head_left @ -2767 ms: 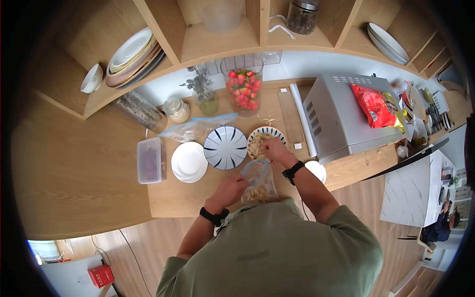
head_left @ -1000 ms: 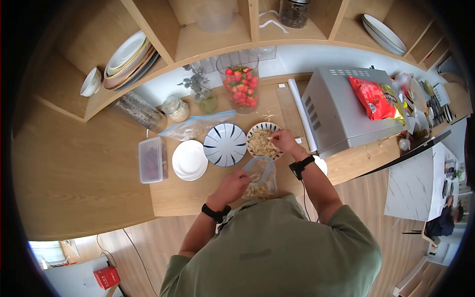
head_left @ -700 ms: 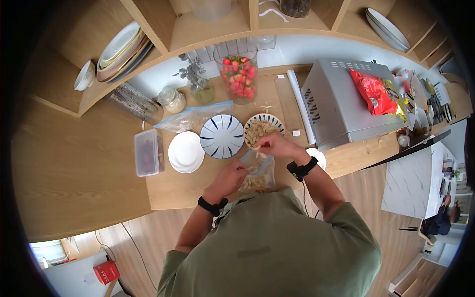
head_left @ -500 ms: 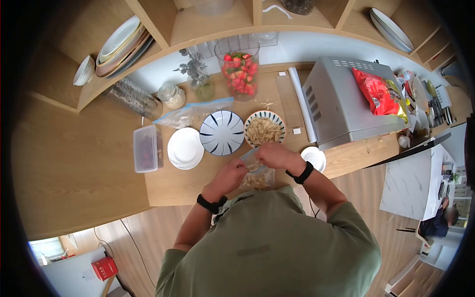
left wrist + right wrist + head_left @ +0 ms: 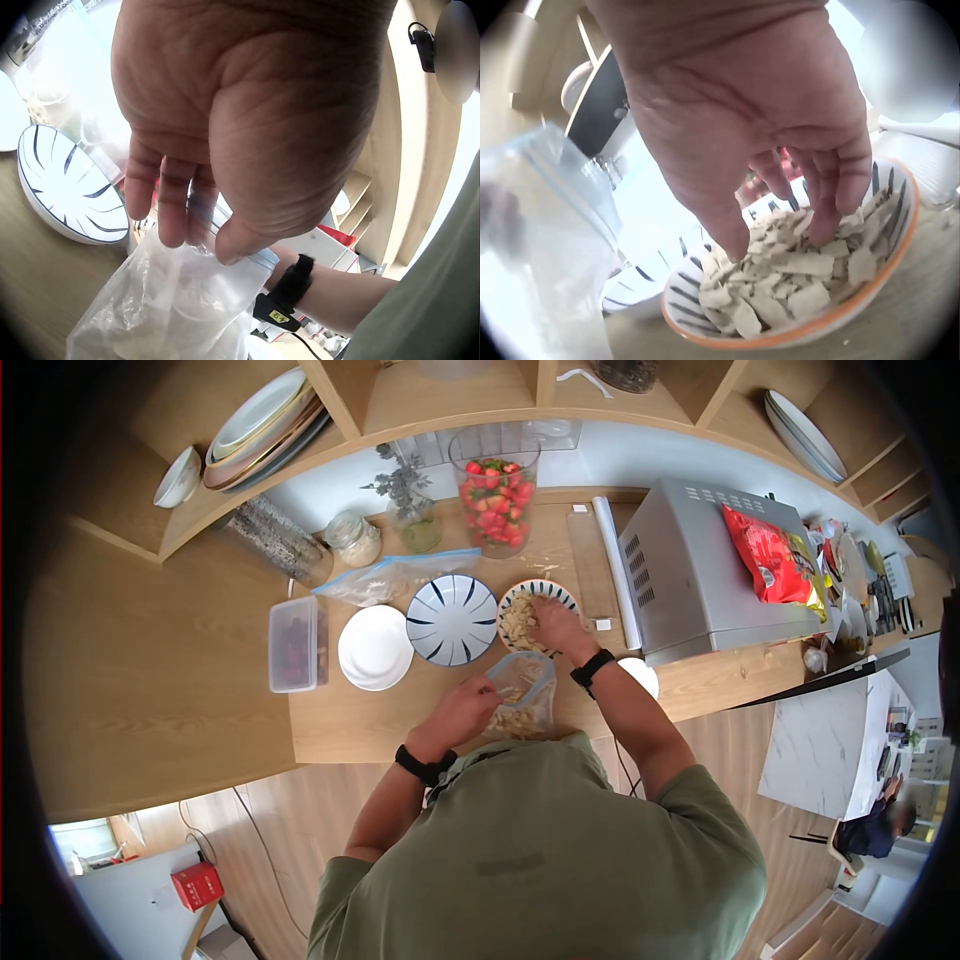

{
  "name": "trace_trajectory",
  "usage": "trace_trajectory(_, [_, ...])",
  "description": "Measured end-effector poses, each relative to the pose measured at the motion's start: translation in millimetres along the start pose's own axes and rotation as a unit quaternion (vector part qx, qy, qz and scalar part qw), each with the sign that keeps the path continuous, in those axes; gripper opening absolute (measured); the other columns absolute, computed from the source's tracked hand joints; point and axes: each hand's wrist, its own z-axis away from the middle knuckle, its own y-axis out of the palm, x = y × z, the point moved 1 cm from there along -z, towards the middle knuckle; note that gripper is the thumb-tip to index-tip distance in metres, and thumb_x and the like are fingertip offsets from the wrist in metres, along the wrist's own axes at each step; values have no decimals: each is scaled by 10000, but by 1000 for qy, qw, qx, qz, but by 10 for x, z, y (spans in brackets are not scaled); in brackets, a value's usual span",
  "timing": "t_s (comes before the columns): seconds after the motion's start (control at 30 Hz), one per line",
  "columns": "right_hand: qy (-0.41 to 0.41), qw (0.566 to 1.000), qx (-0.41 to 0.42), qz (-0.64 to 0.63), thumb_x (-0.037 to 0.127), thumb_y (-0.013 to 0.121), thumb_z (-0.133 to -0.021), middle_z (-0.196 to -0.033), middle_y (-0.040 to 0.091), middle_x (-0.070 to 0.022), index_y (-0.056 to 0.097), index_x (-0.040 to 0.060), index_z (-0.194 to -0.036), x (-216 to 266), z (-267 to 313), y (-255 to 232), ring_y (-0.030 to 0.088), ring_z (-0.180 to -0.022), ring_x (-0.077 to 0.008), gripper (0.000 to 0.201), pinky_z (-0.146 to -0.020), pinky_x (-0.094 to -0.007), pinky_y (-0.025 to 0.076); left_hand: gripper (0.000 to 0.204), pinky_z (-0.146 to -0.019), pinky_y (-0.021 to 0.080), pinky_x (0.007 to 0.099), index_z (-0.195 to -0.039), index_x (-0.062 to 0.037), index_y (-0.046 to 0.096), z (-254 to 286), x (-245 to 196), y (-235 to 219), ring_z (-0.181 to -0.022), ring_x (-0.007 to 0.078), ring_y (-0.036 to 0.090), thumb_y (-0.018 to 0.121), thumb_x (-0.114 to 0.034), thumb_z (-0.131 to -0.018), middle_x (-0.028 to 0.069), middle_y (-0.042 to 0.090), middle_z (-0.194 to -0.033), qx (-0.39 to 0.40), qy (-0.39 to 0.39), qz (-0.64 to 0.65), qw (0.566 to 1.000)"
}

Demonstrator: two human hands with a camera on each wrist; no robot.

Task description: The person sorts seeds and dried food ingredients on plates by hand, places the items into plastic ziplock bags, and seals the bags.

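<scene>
We hold our right hand wide, thumb apart from bent fingers, over pale flakes directly beneath its fingertips, in the orange-rimmed bowl. Just bodyward and left of it, the clear bag runs back from its mouth; our left hand, nearer the bag, pinches its rim.

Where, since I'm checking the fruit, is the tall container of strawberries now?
In the head view, the strawberry container stands toward the back of the counter, beyond the orange-rimmed bowl, just right of the leafy vase.
</scene>
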Motion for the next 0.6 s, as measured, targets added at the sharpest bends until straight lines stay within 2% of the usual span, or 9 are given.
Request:
trace_trajectory(0.13, [-22, 999, -25, 2, 175, 731, -726, -959, 658, -202, 645, 19, -939, -163, -67, 167, 628, -902, -366, 278, -810, -443, 512, 125, -711, 514, 395, -880, -62, 674, 30, 42, -4, -851, 309, 614, 655, -11, -767, 97, 604, -927, -12, 1, 6, 1000])
trace_trajectory(0.2, [-102, 994, -12, -45, 131, 718, -718, -849, 674, -186, 669, 23, -818, -208, -75, 121, 637, -792, -373, 155, -737, -440, 518, 123, -711, 515, 394, -879, -62, 675, 43, 56, -11, -849, 310, 614, 654, -13, -769, 97, 604, -925, -12, -1, 6, 1000])
trace_trajectory(0.3, [-59, 993, 0, -99, 92, 722, -737, -749, 679, -138, 684, 25, -753, -222, -59, -33, 649, -654, -283, 78, -648, -375, 522, 125, -712, 515, 392, -883, -64, 676, 43, 56, -30, -851, 308, 613, 651, -15, -771, 98, 605, -920, -10, -6, 1, 1000])
trace_trajectory(0.33, [-59, 993, 3, -98, 92, 722, -737, -749, 679, -138, 684, 25, -753, -245, -43, -66, 649, -654, -283, 78, -648, -375, 522, 128, -714, 514, 391, -887, -65, 676, 47, 56, -25, -856, 307, 613, 650, -16, -772, 97, 605, -917, -7, -10, -2, 1000])
trace_trajectory(0.4, [-15, 963, 21, -268, 33, 714, -767, -760, 684, -93, 698, 23, -827, -283, -8, -157, 628, -613, -157, 63, -609, -295, 505, 131, -716, 514, 389, -892, -67, 677, 47, 70, -4, -860, 305, 613, 649, -17, -774, 96, 605, -920, -7, -10, 3, 1000])
trace_trajectory(0.43, [-15, 963, 23, -268, 33, 714, -767, -760, 684, -93, 698, 23, -827, -281, 23, -191, 628, -613, -157, 63, -609, -295, 505, 134, -717, 514, 388, -897, -70, 678, 48, 77, -1, -865, 303, 613, 649, -18, -776, 95, 605, -923, -8, -9, 4, 1000])
trace_trajectory(0.5, [41, 848, 143, -509, 10, 713, -751, -785, 684, -85, 705, 42, -866, -65, 164, -467, 621, -660, -121, 120, -629, -268, 500, 137, -719, 513, 387, -902, -73, 679, 47, 79, -2, -867, 301, 613, 649, -20, -779, 93, 605, -929, -10, -8, 1, 1000])
trace_trajectory(0.53, [43, 848, 146, -508, 10, 713, -751, -785, 684, -85, 705, 42, -866, 27, 220, -535, 621, -660, -121, 120, -629, -268, 500, 140, -721, 513, 387, -907, -76, 681, 46, 73, 3, -868, 300, 613, 649, -22, -782, 91, 604, -936, -11, -5, -4, 1000])
trace_trajectory(0.6, [-111, 879, 176, -428, -21, 696, -752, -782, 683, -82, 695, 34, -868, 267, 327, -630, 634, -680, -135, 128, -636, -278, 501, 139, -721, 513, 387, -907, -78, 682, 31, 79, 18, -867, 299, 613, 650, -24, -784, 90, 603, -940, -6, -6, -6, 1000])
